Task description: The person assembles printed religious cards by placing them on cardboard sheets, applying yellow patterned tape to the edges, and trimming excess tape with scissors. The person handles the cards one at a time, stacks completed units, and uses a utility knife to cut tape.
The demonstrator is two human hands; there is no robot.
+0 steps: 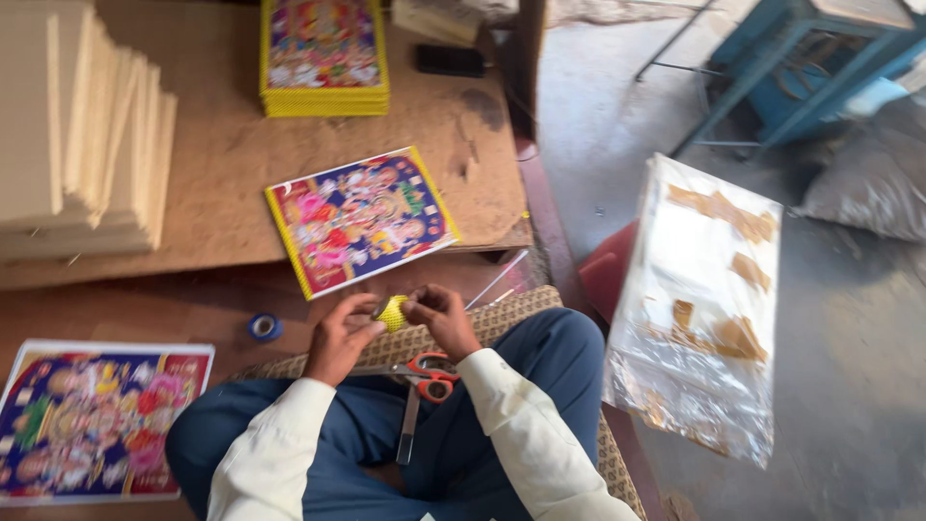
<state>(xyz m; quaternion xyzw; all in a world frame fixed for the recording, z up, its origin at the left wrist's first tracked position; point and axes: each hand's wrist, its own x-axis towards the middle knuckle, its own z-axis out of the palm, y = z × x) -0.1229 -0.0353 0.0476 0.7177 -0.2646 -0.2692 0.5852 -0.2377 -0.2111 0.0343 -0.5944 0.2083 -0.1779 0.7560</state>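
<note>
- Right now both hands meet on a small yellow roll of tape (392, 313), held in the air just above the person's lap.
- The left hand (340, 338) pinches the roll from its left side, fingers curled around it, thumb near the top.
- The right hand (441, 318) grips the roll's right edge with its fingertips; it may be picking at the loose tape end, but that part is too small to tell.
- Just below the hands, a pair of scissors with red-orange handles (424, 381) lies on the lap, blades pointing down toward the body.
- The person sits cross-legged in blue trousers (540, 357) and cream sleeves, on a woven patterned mat (511, 314).
- Just ahead of the hands, a colourful picture with a yellow border (359, 219) lies tilted on a brown board (222, 154).
- A blue tape roll (264, 327) sits on the floor to the left of the hands.
- Further left, a larger colourful print (92, 420) lies flat on the floor.
- A stack of yellow-edged pictures (324, 56) sits at the far end of the board, and a pile of pale boards (77, 135) stands at its left.
- Off to the right, a crinkled clear plastic sheet (699, 299) rests on the concrete floor.
- A blue metal frame (801, 58) stands in the far right corner.
</note>
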